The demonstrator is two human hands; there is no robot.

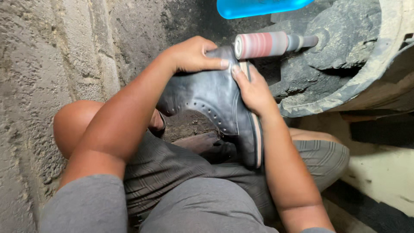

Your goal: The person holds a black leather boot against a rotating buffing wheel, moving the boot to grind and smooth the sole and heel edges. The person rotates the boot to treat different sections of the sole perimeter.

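A dark grey leather shoe with punched holes and a pale sole edge is held up in front of me, its toe end pressed against a reddish sanding drum on a metal shaft. My left hand grips the top of the shoe near the drum. My right hand holds the shoe's sole side, fingers along the pale edge. My knees and grey checked shorts lie below the shoe.
A rough concrete wall fills the left. The dusty grey machine housing behind the drum takes the upper right. A bright blue plastic object sits at the top edge. A pale board lies at lower right.
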